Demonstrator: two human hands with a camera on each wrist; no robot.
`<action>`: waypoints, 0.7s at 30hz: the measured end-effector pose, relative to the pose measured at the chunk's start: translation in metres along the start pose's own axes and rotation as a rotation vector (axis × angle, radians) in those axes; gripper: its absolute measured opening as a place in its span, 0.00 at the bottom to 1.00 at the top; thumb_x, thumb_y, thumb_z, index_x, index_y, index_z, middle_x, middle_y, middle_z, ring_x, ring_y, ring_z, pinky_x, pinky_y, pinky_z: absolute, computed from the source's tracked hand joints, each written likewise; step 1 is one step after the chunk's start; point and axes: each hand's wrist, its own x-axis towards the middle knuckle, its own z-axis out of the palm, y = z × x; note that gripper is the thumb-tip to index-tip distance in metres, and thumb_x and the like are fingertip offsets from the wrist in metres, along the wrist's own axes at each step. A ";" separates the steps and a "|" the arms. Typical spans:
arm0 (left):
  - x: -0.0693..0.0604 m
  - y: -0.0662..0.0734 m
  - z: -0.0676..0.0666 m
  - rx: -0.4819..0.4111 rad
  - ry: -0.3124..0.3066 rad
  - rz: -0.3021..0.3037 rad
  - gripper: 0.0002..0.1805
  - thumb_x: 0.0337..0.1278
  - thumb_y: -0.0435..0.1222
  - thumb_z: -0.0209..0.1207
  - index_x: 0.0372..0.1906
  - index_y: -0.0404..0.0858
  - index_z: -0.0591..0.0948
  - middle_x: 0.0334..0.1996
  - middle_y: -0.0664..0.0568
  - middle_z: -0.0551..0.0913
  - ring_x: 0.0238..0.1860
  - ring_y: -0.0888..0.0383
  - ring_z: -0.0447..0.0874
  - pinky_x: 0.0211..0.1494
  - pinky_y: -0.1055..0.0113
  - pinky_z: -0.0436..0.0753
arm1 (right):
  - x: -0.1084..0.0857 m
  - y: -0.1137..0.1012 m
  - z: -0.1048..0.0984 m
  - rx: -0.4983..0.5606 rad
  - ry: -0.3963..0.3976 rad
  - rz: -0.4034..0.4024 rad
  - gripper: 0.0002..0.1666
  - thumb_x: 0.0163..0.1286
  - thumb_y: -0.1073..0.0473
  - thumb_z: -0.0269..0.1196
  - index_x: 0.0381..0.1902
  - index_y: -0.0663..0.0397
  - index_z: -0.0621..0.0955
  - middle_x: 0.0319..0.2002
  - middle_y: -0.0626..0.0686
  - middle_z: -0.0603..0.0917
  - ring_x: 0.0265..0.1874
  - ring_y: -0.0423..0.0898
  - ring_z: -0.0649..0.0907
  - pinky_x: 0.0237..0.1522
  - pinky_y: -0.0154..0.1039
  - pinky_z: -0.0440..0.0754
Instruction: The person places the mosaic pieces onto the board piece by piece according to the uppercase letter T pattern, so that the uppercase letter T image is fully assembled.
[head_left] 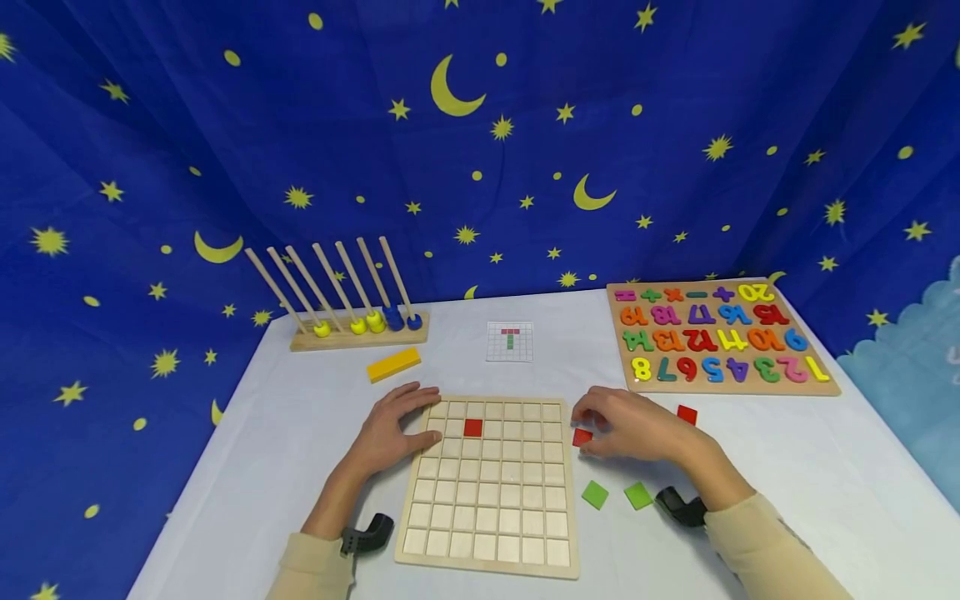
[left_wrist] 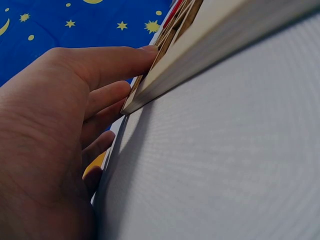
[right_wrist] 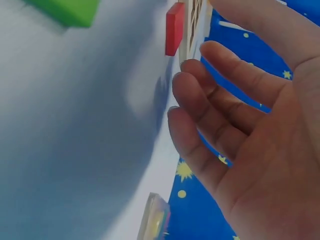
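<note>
A wooden grid board (head_left: 487,567) lies flat, with one red tile (head_left: 473,427) in its second row. My left hand (head_left: 386,432) rests at the board's upper left edge; its thumb lies over the rim, as the left wrist view also shows on the board (left_wrist: 195,52) beside the hand (left_wrist: 45,120). Just right of the board, my right hand (head_left: 633,423) hovers with fingers loosely bent around a red tile (head_left: 581,437). In the right wrist view this tile (right_wrist: 174,30) stands apart from the fingers of the hand (right_wrist: 265,145).
Two green tiles (head_left: 596,495) (head_left: 638,496) and another red tile (head_left: 687,414) lie to the right. Behind the board are a pattern card (head_left: 510,342), a yellow block (head_left: 393,365) and a peg stand (head_left: 337,340). A number board (head_left: 742,387) lies at the back right.
</note>
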 end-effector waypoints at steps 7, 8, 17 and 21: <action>0.000 0.001 0.000 -0.007 -0.004 -0.008 0.32 0.45 0.48 0.72 0.60 0.48 0.79 0.63 0.62 0.73 0.70 0.54 0.58 0.68 0.43 0.54 | -0.003 0.002 0.003 0.014 -0.031 0.059 0.25 0.50 0.46 0.75 0.46 0.42 0.81 0.33 0.40 0.75 0.33 0.41 0.74 0.34 0.38 0.74; 0.000 0.001 0.000 -0.008 -0.004 -0.008 0.32 0.45 0.48 0.72 0.60 0.48 0.79 0.63 0.62 0.73 0.70 0.54 0.58 0.68 0.43 0.54 | -0.002 0.003 0.004 0.009 -0.031 0.062 0.25 0.50 0.46 0.75 0.46 0.42 0.81 0.33 0.40 0.75 0.33 0.41 0.74 0.34 0.37 0.74; 0.000 0.000 0.000 0.005 -0.005 -0.010 0.32 0.45 0.50 0.72 0.60 0.49 0.79 0.63 0.63 0.73 0.70 0.54 0.58 0.68 0.43 0.54 | -0.001 0.006 0.008 0.007 -0.032 0.007 0.18 0.52 0.51 0.75 0.42 0.36 0.84 0.34 0.37 0.76 0.34 0.40 0.74 0.37 0.36 0.77; 0.000 -0.001 0.001 -0.001 -0.004 -0.014 0.32 0.45 0.50 0.72 0.60 0.49 0.79 0.63 0.63 0.73 0.70 0.54 0.58 0.68 0.43 0.54 | 0.000 0.007 0.009 0.015 -0.032 -0.013 0.16 0.53 0.52 0.75 0.41 0.37 0.84 0.33 0.37 0.77 0.33 0.40 0.75 0.38 0.36 0.77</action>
